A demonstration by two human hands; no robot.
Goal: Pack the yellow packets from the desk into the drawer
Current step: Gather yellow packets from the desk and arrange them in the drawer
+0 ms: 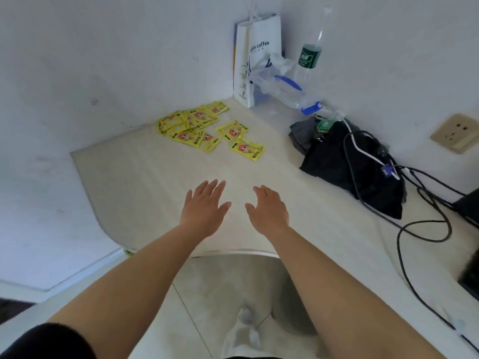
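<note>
Nearest the camera we see two bare forearms reaching forward over the pale desk (145, 177), with a black sleeve (49, 340) at the left upper arm. Below the desk's curved front edge lies tiled floor (233, 275).

Our left hand (203, 208) is held palm down above the desk surface, fingers extended and slightly spread, grasping nothing. Our right hand (268, 211) is just beside it, likewise flat, fingers released and empty. The two hands are apart from each other and well short of the packets.

Farther back, the yellow packets (204, 126) lie loose on the desk near the wall: a larger overlapping cluster at left, and two more (239, 139) slightly apart to its right. No drawer appears in this view.

To the right rests a black bag (344, 161) with cables (404, 224) trailing across the desk toward the edge. At the far corner stand a white paper bag (255, 58) printed "coffee", clear plastic containers with blue parts (282, 86), and a clear bottle with a green label (311, 54). A wall socket (455, 132) sits at far right.
</note>
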